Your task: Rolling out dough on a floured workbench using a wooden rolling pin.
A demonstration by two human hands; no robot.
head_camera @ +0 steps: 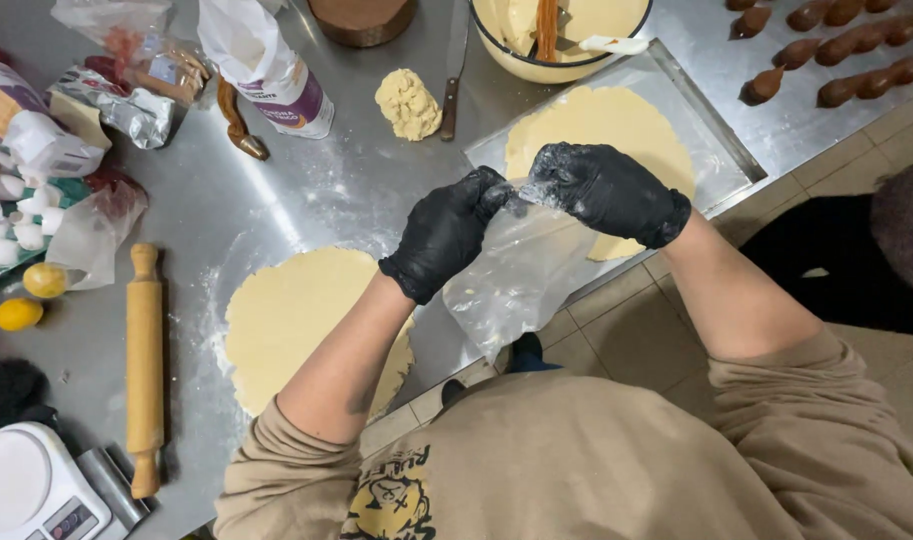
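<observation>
I see left hand (446,232) and right hand (608,190) fingers pinched shut on clear plastic bag (516,275), above desk (306,190) edge.

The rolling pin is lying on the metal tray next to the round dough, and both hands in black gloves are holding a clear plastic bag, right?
Not quite. The head view shows the wooden rolling pin lying on the steel table, beside the rolled dough, not on the tray. The rest is right: the left hand and right hand hold a clear plastic bag.

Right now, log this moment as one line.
left hand: black glove, grips clear plastic bag | right hand: black glove, grips bag top | below: rolled dough round, steel table
</observation>
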